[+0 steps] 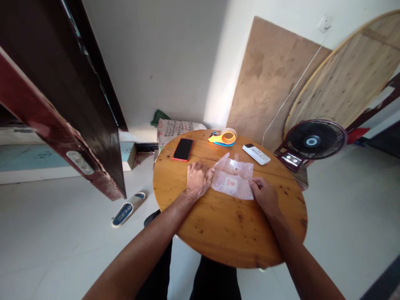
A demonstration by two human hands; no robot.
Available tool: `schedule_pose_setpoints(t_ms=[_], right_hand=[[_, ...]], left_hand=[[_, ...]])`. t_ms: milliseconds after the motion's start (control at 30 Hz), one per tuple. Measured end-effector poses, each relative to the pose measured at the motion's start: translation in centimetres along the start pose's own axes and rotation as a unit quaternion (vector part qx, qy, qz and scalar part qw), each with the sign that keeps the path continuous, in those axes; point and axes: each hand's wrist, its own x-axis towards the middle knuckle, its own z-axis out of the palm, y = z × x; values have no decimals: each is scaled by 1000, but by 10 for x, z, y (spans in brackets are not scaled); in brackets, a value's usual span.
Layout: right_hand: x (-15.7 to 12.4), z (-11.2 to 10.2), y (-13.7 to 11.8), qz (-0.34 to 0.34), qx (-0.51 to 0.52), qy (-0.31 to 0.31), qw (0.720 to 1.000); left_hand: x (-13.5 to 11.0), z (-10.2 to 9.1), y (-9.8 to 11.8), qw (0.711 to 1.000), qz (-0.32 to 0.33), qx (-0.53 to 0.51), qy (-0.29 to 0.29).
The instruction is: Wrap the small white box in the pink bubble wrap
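A pinkish, see-through sheet of bubble wrap lies on the round wooden table. A small white item with a red mark shows in its middle; whether it is under or inside the plastic I cannot tell. My left hand rests on the wood with curled fingers, its thumb side closed on the wrap's left edge. On the opposite side, my right hand pinches the right edge between thumb and fingers.
Around the table's far side are a red-edged phone, an orange tape dispenser and a white remote-like device. A black fan stands right of the table. At left are an opened door and a slipper.
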Motion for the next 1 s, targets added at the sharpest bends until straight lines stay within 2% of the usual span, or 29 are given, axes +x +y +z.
schedule_pose_setpoints(t_ms=[100, 233, 267, 300, 400, 467, 533, 600, 667, 800, 867, 900, 1000], right_hand=[[-4, -5, -3, -9, 96, 37, 995], [-18, -30, -27, -38, 191, 95, 976], [-22, -38, -36, -63, 193, 84, 975], [-26, -45, -46, -96, 193, 47, 975], [-31, -57, -75, -217, 182, -112, 952], [-28, -54, -88, -280, 145, -158, 936], [-20, -43, -90, -310, 82, -164, 933], [-11, -33, -83, -298, 19, -146, 943], [-3, -27, -72, -258, -20, -124, 958], [-11, -41, -61, -215, -3, -136, 967], [-29, -57, -69, -239, 23, -156, 958], [-39, -64, -74, -268, 35, -183, 945], [-71, -77, -90, -361, 38, -286, 887]], left_hand=[[0, -4, 2, 997, 44, -51, 35], [0, -6, 4, 986, 124, -114, 11], [0, -5, 4, 982, 139, -126, -3], [0, -5, 4, 979, 152, -135, -18], [0, -4, 4, 973, 171, -140, -62], [-1, -4, 4, 976, 160, -125, -79], [-1, -4, 4, 982, 132, -106, -81], [-1, -4, 4, 988, 97, -90, -80], [-1, -4, 3, 991, 62, -83, -79], [1, -4, 3, 992, 11, -109, -62], [2, -6, 3, 990, -2, -137, -42], [3, -7, 2, 988, -4, -151, -31], [3, -10, 2, 984, -3, -176, -5]])
